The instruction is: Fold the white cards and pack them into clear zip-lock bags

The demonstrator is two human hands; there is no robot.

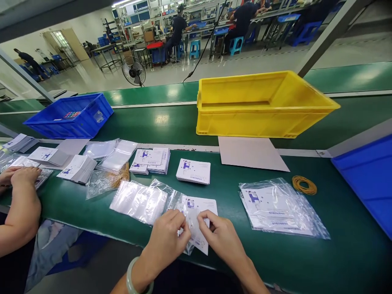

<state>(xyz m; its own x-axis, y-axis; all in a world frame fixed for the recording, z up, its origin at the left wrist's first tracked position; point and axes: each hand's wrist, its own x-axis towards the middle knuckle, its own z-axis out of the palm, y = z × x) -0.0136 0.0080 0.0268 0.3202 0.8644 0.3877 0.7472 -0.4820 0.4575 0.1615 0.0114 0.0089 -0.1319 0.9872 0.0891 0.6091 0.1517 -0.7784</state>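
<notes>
Now our left hand [170, 240] and right hand [219, 237] pinch a half-bagged card [200, 207], finished bags [275, 208] beside, loose card stacks [193, 170] unbagged.

A yellow crate [263, 106] sits just behind a grey sheet [251, 154].

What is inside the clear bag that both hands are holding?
A white leaflet with purple print sits partly inside the clear bag; the left hand and right hand cover its lower part.
</notes>
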